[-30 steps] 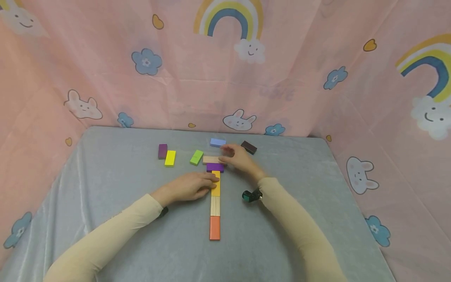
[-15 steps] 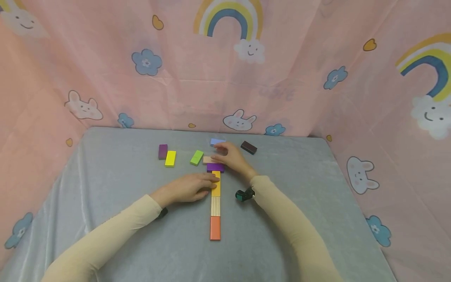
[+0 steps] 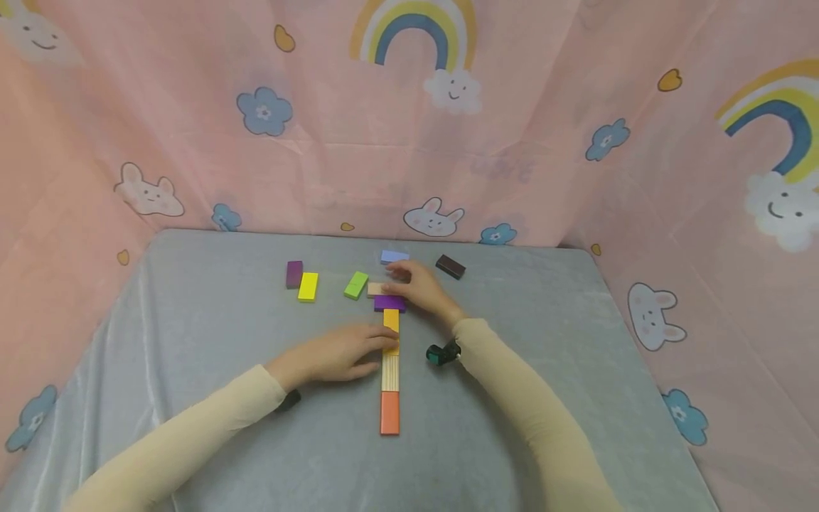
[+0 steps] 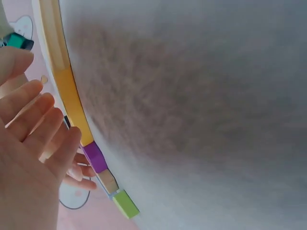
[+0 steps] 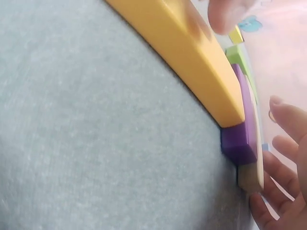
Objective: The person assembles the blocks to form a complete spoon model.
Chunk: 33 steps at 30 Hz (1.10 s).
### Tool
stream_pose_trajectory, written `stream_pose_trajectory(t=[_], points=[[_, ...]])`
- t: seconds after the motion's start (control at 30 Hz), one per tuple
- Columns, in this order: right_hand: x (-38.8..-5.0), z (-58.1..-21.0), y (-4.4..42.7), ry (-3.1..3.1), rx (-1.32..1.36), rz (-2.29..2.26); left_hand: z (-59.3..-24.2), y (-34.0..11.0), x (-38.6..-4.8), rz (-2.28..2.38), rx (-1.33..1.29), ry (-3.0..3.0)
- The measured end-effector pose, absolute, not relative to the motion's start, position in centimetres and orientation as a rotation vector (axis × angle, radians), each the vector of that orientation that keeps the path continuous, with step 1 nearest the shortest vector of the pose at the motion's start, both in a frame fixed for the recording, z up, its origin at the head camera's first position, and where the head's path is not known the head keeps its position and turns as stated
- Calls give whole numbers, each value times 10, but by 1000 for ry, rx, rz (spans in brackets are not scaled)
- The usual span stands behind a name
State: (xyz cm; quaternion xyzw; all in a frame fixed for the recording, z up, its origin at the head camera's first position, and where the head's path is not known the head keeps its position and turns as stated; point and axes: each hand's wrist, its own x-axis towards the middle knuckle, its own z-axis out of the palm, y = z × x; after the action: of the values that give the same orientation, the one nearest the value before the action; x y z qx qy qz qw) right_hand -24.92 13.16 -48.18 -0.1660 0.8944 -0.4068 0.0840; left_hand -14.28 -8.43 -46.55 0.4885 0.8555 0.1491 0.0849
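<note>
A straight row of flat blocks runs away from me: a red-orange block [image 3: 389, 413], a pale ribbed block [image 3: 390, 375], then an orange block [image 3: 391, 320]. At its far end a purple block [image 3: 389, 304] lies crosswise, with a beige block [image 3: 374, 289] just behind it. My left hand [image 3: 335, 353] hovers palm down, loose fingers over the orange block. My right hand [image 3: 419, 288] is at the beige block's right end, covering part of it. In the right wrist view its fingers [image 5: 271, 189] are beside that block, the thumb apart from it.
Behind the row lie a light blue block [image 3: 394, 257] and a dark brown block [image 3: 451, 267]. To the left are a green block [image 3: 355, 285], a yellow block [image 3: 308, 287] and a dark purple block [image 3: 294, 274]. A pink printed curtain [image 3: 307, 178] borders the grey cloth-covered table [image 3: 512, 412].
My right hand has shifted left along the beige block, covering more of it. My left hand has drawn back slightly toward me and to the left. The blocks stay put.
</note>
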Motion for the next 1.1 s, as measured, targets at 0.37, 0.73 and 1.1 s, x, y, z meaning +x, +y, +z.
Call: stream_pose_trajectory(t=[0.37,0.73,1.1], points=[[-246,-479,114,2757,-520,-1099,-469,-103,-120,333,1610,2595],[-241,-482,96,2869,-487,-927,-470,-106,-119,340,1576,2546],[-238,-484,81,2933,-419,-832,-475,-107,-120,350,1551,2539]])
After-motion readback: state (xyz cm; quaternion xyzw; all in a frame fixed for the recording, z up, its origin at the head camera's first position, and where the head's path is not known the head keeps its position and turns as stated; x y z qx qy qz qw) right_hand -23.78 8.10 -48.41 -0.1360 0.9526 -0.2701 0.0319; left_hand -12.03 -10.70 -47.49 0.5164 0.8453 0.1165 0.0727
